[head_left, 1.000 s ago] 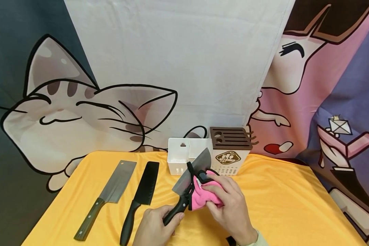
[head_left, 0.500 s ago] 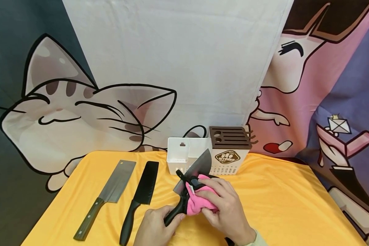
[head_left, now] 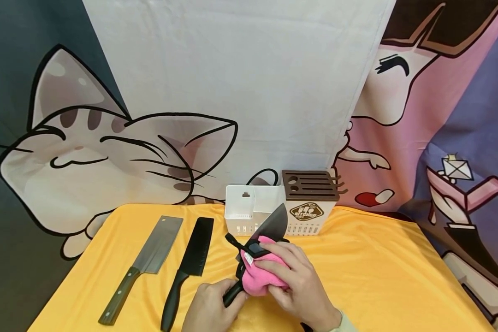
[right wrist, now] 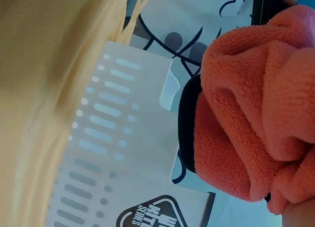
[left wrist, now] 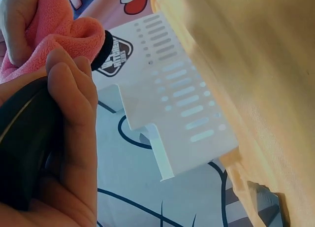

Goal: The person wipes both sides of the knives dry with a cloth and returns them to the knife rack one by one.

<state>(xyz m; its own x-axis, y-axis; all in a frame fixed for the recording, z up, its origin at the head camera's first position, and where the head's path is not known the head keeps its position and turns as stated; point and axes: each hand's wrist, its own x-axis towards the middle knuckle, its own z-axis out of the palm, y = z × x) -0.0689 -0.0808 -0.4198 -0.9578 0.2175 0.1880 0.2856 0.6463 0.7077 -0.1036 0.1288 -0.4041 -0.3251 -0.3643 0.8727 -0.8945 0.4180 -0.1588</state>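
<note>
My left hand [head_left: 213,306] grips the black handle [head_left: 232,293] of a kitchen knife [head_left: 275,222], whose wide steel blade tilts up and away to the right. In my right hand [head_left: 300,286] is a bunched pink cloth [head_left: 259,278] with black edging, pinched around the lower blade close to the handle. The cloth hides that part of the blade. Fluffy folds of the cloth [right wrist: 246,109] fill the right side of the right wrist view, and the knife's blade does not show there. In the left wrist view, the left fingers [left wrist: 74,99] curl around the dark handle [left wrist: 24,138].
A cleaver [head_left: 159,244] with a green-brown handle and a black knife [head_left: 197,246] lie side by side on the yellow tablecloth [head_left: 382,276] at left. Behind the hands stands a white knife holder [head_left: 238,226] with a brown slotted top [head_left: 309,184]. A patterned curtain hangs behind.
My right hand has slid the cloth down and left along the blade toward the handle, uncovering more of the tip. The left hand keeps its grip and has barely moved.
</note>
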